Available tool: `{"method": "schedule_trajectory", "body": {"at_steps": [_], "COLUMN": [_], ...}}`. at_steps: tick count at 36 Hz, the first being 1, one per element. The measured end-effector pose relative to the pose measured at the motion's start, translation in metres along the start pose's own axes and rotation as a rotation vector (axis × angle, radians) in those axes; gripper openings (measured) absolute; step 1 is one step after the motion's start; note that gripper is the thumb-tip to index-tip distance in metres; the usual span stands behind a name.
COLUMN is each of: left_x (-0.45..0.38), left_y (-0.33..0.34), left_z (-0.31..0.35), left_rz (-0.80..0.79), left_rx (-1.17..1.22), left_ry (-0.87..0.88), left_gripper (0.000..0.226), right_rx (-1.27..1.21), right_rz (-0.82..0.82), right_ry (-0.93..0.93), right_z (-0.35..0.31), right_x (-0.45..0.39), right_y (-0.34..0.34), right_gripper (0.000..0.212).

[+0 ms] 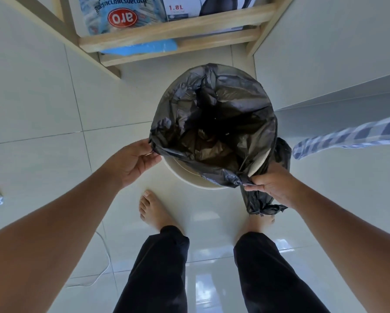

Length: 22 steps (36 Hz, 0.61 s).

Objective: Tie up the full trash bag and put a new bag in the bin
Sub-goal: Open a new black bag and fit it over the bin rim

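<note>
Pale glossy floor tiles (42, 105) fill the frame, with a wooden shelf (173, 30) at the top holding a blue package (119, 14). At centre stands a round cream bin (185, 175), a new black bag (212, 123) spread open over its mouth. The left hand (133, 161) pinches the bag's edge at centre left, its grip narrow on the plastic. The right hand (273, 184) grips the bag's rim at lower right. A tied full bag (264, 204) sits on the floor just beside the bin, below that hand.
</note>
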<state>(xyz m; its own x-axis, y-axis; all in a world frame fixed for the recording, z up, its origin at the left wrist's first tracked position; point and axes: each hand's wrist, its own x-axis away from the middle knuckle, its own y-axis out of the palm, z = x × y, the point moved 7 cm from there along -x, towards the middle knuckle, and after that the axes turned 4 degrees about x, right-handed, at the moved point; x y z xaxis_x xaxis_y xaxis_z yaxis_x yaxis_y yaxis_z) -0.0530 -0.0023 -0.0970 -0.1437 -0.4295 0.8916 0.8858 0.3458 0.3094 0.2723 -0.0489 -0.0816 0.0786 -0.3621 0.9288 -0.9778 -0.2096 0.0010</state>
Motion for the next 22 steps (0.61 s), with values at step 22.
{"method": "schedule_trajectory", "body": {"at_steps": [22], "left_x": [-0.002], "left_y": [-0.010], "left_z": [-0.015], "left_rz": [0.294], "left_rx": [0.102], "left_ry": [-0.134], "left_gripper": [0.031], "right_rx": [-0.715], "right_rz": [-0.020], "right_ry": [0.329], "right_z": [0.007], "right_x": [0.007], "right_y": [0.013], "right_gripper": [0.011]}}
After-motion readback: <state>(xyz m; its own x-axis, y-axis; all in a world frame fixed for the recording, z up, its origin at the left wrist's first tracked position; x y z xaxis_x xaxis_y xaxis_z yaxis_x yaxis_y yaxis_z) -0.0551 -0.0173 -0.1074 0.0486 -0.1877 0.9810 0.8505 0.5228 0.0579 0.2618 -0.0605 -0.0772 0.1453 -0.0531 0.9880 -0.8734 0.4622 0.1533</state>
